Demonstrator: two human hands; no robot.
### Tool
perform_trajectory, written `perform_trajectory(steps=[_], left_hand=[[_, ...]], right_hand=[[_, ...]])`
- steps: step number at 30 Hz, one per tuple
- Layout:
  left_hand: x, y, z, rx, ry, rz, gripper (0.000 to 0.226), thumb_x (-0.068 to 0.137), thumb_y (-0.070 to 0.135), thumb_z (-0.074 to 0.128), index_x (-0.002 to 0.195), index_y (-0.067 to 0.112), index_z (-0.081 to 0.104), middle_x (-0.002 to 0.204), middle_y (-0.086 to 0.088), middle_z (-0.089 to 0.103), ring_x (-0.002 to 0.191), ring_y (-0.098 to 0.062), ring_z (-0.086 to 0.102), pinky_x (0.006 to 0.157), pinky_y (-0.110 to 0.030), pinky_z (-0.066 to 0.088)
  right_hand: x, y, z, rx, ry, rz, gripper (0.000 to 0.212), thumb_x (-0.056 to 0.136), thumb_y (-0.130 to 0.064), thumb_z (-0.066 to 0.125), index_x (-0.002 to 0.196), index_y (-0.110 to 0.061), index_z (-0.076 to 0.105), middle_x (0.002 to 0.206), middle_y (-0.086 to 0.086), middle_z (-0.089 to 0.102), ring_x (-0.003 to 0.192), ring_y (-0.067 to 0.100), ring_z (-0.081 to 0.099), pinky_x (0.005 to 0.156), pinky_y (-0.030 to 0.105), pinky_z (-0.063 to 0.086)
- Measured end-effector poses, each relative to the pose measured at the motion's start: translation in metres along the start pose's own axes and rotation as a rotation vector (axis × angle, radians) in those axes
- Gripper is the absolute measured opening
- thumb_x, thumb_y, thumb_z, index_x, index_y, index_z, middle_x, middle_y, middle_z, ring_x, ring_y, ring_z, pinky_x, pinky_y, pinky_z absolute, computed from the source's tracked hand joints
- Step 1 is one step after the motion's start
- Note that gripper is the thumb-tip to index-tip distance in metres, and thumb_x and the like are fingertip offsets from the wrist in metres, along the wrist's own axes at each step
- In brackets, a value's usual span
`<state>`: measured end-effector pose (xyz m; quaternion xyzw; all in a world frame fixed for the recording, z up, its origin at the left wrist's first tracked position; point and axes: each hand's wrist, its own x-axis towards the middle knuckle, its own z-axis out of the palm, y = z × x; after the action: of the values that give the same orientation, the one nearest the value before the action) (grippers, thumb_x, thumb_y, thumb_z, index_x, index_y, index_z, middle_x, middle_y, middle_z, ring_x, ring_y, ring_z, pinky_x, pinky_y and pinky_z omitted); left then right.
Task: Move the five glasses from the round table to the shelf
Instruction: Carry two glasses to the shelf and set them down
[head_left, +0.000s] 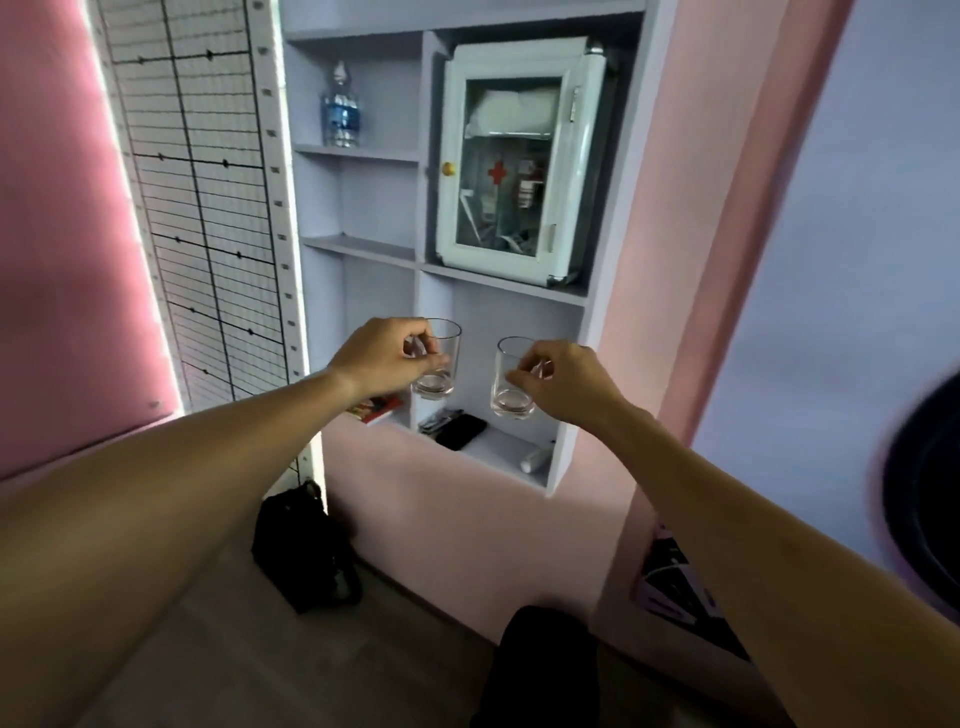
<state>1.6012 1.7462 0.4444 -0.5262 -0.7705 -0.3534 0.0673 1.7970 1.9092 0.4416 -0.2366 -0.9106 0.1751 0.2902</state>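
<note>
My left hand (387, 358) grips a clear empty glass (440, 371) by its side, held upright in the air. My right hand (563, 382) holds a second clear glass (511, 395) the same way, a little lower. Both glasses hang in front of the lower right compartment of the pale lilac wall shelf (501, 286), above its bottom board. The round table is not in view.
The bottom board carries a black case (461, 431), a small white object (535, 460) and a red item (382, 408) at left. A first-aid cabinet (514, 166) fills the upper right compartment; a water bottle (341, 111) stands upper left. A black bag (301, 551) sits on the floor.
</note>
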Motion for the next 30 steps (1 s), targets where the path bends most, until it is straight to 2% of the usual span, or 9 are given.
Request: perform_trajectory(steps=[2, 6, 8, 13, 15, 20, 25, 28, 30], left_hand=[[0.015, -0.028, -0.009, 0.023, 0.018, -0.025, 0.019, 0.080, 0.045, 0.074, 0.082, 0.029, 0.065, 0.091, 0.008, 0.073, 0.091, -0.016, 0.069, 0.077, -0.032, 0.055], [0.047, -0.084, -0.028, 0.041, 0.022, -0.089, 0.022, 0.080, 0.045, 0.075, 0.087, 0.027, 0.065, 0.096, 0.001, 0.073, 0.094, -0.022, 0.069, 0.083, -0.044, 0.058], [0.064, -0.111, -0.037, 0.047, 0.037, -0.105, 0.021, 0.080, 0.042, 0.076, 0.087, 0.026, 0.065, 0.097, 0.000, 0.073, 0.096, -0.022, 0.069, 0.085, -0.046, 0.058], [0.112, -0.178, -0.061, 0.063, 0.072, -0.122, 0.017, 0.081, 0.039, 0.076, 0.084, 0.027, 0.065, 0.095, 0.003, 0.073, 0.096, -0.019, 0.068, 0.085, -0.044, 0.057], [0.130, -0.203, -0.068, 0.069, 0.132, -0.125, 0.016, 0.082, 0.041, 0.074, 0.083, 0.028, 0.065, 0.094, 0.004, 0.072, 0.094, -0.016, 0.068, 0.082, -0.040, 0.057], [0.175, -0.257, -0.079, 0.071, 0.285, -0.158, 0.013, 0.084, 0.039, 0.073, 0.081, 0.031, 0.062, 0.095, 0.003, 0.070, 0.091, -0.017, 0.065, 0.076, -0.036, 0.054], [0.225, -0.301, -0.086, 0.036, 0.314, -0.186, 0.013, 0.083, 0.037, 0.074, 0.081, 0.029, 0.063, 0.094, 0.003, 0.070, 0.089, -0.018, 0.066, 0.079, -0.040, 0.056], [0.259, -0.323, -0.090, 0.048, 0.342, -0.187, 0.014, 0.083, 0.036, 0.074, 0.079, 0.030, 0.062, 0.089, 0.003, 0.070, 0.087, -0.018, 0.067, 0.079, -0.040, 0.056], [0.285, -0.342, -0.090, 0.038, 0.344, -0.168, 0.014, 0.084, 0.034, 0.073, 0.078, 0.029, 0.061, 0.089, 0.004, 0.071, 0.086, -0.018, 0.068, 0.078, -0.039, 0.057]], right_hand=[[0.033, -0.008, 0.022, 0.015, -0.014, -0.032, 0.015, 0.081, -0.045, 0.071, 0.076, -0.033, 0.065, 0.085, -0.006, 0.067, 0.083, 0.016, 0.062, 0.074, 0.033, 0.054], [0.098, -0.024, 0.066, 0.051, -0.048, -0.073, 0.016, 0.081, -0.045, 0.072, 0.080, -0.029, 0.068, 0.088, -0.004, 0.067, 0.086, 0.016, 0.062, 0.076, 0.031, 0.052], [0.129, -0.033, 0.085, 0.064, -0.053, -0.091, 0.016, 0.082, -0.045, 0.072, 0.077, -0.031, 0.067, 0.086, -0.004, 0.067, 0.084, 0.016, 0.061, 0.072, 0.028, 0.049], [0.206, -0.056, 0.133, 0.103, -0.061, -0.128, 0.016, 0.082, -0.045, 0.071, 0.075, -0.033, 0.064, 0.086, -0.004, 0.065, 0.083, 0.016, 0.061, 0.072, 0.030, 0.051], [0.236, -0.066, 0.152, 0.118, -0.050, -0.144, 0.016, 0.083, -0.047, 0.069, 0.076, -0.033, 0.064, 0.087, -0.005, 0.065, 0.085, 0.015, 0.061, 0.073, 0.029, 0.050], [0.302, -0.088, 0.191, 0.130, -0.035, -0.209, 0.016, 0.085, -0.047, 0.068, 0.078, -0.035, 0.062, 0.090, -0.006, 0.062, 0.081, 0.011, 0.056, 0.058, 0.018, 0.036], [0.375, -0.100, 0.221, 0.155, -0.006, -0.235, 0.016, 0.086, -0.045, 0.068, 0.079, -0.033, 0.061, 0.096, -0.002, 0.063, 0.085, 0.016, 0.057, 0.069, 0.027, 0.042], [0.423, -0.106, 0.235, 0.181, 0.027, -0.267, 0.016, 0.085, -0.040, 0.069, 0.076, -0.031, 0.061, 0.092, -0.001, 0.061, 0.082, 0.016, 0.055, 0.070, 0.026, 0.040], [0.457, -0.105, 0.248, 0.199, 0.057, -0.284, 0.016, 0.083, -0.037, 0.071, 0.074, -0.030, 0.060, 0.083, -0.003, 0.060, 0.078, 0.017, 0.056, 0.069, 0.026, 0.042]])
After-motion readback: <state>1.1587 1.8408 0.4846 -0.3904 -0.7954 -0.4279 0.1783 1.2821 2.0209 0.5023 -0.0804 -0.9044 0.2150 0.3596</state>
